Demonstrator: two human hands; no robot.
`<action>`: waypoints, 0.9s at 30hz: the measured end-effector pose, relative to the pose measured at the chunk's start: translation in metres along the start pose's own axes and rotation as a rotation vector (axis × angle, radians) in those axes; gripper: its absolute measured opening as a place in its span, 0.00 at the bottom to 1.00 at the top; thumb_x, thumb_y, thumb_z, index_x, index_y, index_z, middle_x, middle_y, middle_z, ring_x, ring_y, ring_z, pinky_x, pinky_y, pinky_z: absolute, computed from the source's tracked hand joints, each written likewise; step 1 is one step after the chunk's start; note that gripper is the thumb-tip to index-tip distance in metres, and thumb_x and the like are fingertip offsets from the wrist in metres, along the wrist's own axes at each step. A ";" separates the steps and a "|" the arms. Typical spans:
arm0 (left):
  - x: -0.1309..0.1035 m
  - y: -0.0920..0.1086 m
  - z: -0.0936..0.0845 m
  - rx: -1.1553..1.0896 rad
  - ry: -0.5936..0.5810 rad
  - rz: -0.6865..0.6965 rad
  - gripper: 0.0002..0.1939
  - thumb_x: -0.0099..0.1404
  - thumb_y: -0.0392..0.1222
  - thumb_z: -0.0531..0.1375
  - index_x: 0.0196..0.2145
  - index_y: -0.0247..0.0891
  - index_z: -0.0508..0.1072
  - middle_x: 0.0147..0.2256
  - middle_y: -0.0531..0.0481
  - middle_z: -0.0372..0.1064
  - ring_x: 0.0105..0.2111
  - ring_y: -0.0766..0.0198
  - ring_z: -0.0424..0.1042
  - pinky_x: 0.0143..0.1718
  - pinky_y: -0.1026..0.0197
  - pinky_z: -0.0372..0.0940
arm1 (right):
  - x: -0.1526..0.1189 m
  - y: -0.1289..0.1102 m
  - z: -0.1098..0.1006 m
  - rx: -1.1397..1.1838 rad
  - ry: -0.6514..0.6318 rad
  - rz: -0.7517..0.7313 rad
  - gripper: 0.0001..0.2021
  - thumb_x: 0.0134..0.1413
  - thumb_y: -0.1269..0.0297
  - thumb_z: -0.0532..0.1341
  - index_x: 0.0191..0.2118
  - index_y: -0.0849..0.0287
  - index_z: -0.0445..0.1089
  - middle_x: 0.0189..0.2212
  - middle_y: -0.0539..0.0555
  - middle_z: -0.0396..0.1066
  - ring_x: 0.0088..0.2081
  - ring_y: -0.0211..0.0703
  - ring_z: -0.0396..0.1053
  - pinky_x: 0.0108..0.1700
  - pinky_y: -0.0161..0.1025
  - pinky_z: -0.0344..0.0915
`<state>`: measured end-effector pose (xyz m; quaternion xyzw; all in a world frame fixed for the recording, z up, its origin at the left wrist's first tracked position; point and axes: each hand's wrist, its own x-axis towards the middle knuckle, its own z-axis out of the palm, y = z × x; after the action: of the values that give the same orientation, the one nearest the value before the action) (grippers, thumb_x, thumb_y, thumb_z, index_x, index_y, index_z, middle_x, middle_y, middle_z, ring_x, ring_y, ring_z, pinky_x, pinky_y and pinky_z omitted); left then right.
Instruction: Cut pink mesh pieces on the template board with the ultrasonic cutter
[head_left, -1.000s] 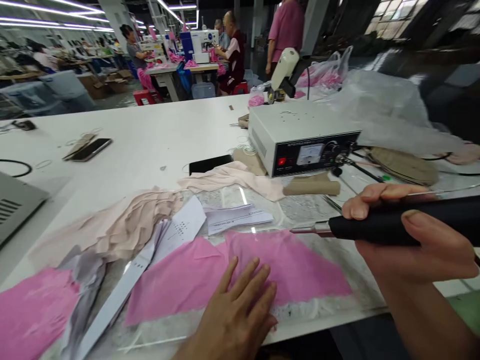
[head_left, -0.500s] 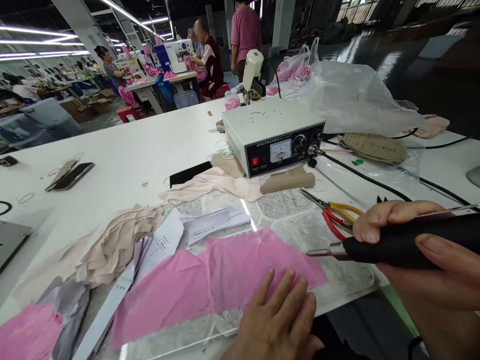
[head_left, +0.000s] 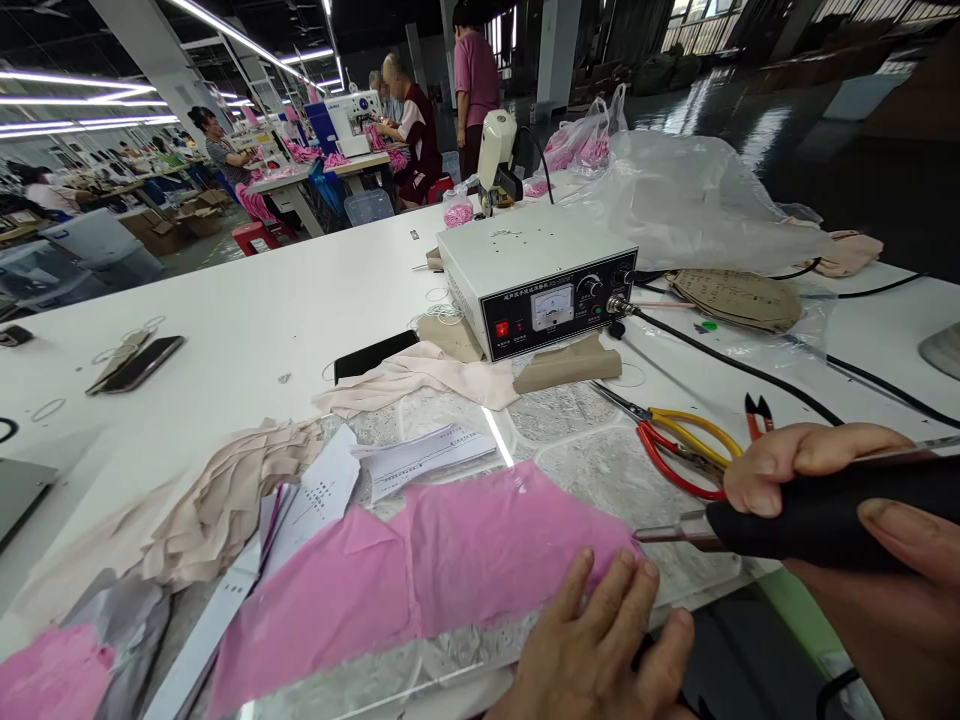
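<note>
Toward the bench's (head_left: 337,300) far edge, a clear plastic bag (head_left: 589,148) holds pink pieces. Your thin, lightly creased pink fabric (head_left: 480,550) lies near the near edge; your left hand (head_left: 600,640) presses its right end, fingers spread, while your right hand's (head_left: 847,510) fingers grip the black-handled tool (head_left: 795,515).

Presses palm-down with the left hand (head_left: 604,640), fanning 4 fingers (head_left: 616,590); grips firmly with the right hand (head_left: 855,590), wrapping round!
</note>
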<state>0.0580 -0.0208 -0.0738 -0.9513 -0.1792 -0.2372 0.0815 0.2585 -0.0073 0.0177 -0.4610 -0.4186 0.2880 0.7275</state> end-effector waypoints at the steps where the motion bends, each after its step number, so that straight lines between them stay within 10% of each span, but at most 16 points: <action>1: 0.000 0.000 0.001 0.005 0.007 -0.001 0.34 0.65 0.66 0.49 0.59 0.40 0.63 0.60 0.44 0.63 0.63 0.53 0.56 0.61 0.50 0.56 | 0.000 0.002 -0.003 -0.001 -0.047 -0.023 0.05 0.47 0.59 0.60 0.30 0.52 0.69 0.22 0.48 0.65 0.24 0.41 0.63 0.36 0.44 0.63; 27: 0.000 0.002 0.004 0.035 0.052 -0.009 0.34 0.64 0.68 0.49 0.57 0.44 0.66 0.58 0.45 0.65 0.63 0.53 0.57 0.62 0.49 0.55 | -0.012 0.024 -0.026 0.049 -0.081 0.025 0.07 0.50 0.58 0.58 0.35 0.51 0.70 0.27 0.54 0.61 0.26 0.49 0.61 0.25 0.50 0.69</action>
<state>0.0601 -0.0216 -0.0772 -0.9425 -0.1855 -0.2588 0.1019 0.2742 -0.0182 -0.0142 -0.4364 -0.4348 0.3259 0.7172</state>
